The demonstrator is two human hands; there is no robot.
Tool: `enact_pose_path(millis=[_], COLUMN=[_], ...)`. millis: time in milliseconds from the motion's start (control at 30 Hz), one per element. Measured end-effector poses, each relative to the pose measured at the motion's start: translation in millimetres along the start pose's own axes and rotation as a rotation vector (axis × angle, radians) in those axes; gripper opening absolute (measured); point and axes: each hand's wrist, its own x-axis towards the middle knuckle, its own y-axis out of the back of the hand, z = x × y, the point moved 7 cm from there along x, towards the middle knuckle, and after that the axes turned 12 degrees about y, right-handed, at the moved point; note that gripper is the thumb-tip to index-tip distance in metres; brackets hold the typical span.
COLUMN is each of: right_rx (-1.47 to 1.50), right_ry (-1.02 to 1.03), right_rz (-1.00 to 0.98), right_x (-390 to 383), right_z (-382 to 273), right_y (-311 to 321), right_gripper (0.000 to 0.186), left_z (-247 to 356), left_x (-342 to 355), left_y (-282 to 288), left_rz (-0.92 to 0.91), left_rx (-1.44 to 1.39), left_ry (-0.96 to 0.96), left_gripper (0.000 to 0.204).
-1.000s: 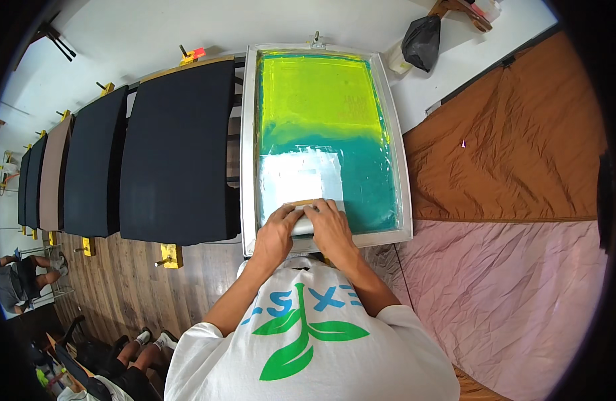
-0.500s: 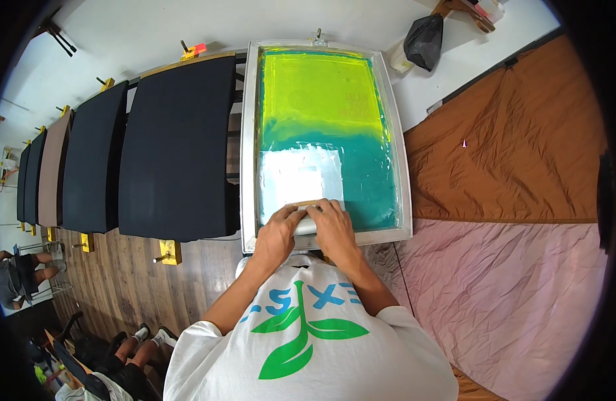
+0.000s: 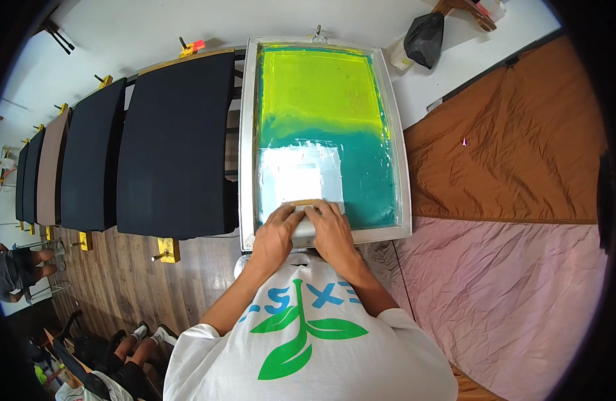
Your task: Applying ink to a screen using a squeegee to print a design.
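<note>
A screen printing frame (image 3: 401, 167) with a pale metal rim lies before me, its mesh yellow-green at the far half and teal nearer, with a patch of white ink (image 3: 300, 177) at the near left. My left hand (image 3: 276, 237) and my right hand (image 3: 329, 237) are closed, side by side, on a squeegee (image 3: 301, 202) with a tan top edge at the near end of the white ink. Fingertips of both curl over it; part of it is hidden behind them.
Black fabric-covered pallets (image 3: 171, 147) and a pinkish-brown one (image 3: 54, 167) line the left. Brown cloth (image 3: 502, 154) and pink cloth (image 3: 495, 294) cover the right side. A black bag (image 3: 425, 43) is at the back. People sit or bend at the left (image 3: 17, 274) and lower left (image 3: 131, 347).
Both hands stay on the squeegee with almost no movement. The pallets and frame appear slightly higher in the view. The person at the far left has shifted a little.
</note>
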Motion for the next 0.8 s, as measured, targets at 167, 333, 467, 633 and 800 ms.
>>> enact_pose_path(millis=[167,333,467,633,800], right_rx=[0.021,0.020,0.027,0.044,0.043], right_ry=[-0.019,0.008,0.004,0.013,-0.020], right_rz=[-0.061,0.016,-0.020,0.004,-0.065], right_x=[-2,-2,-4,-11,-16], right_z=[3,0,0,-2,-4], right_y=[0,6,8,7,1], right_gripper=[0.027,0.026,0.027,0.028,0.029], left_z=[2,5,11,8,3], left_x=[-3,-2,-7,-10,-15], left_y=[-2,2,4,-2,-7], left_rz=[-0.048,-0.006,-0.093,-0.136,-0.136], left_rx=[-0.014,-0.057,-0.079,-0.065,-0.075], left_ry=[0.031,0.008,0.065,0.088,0.090], left_gripper=[0.055,0.054,0.049,0.051,0.053])
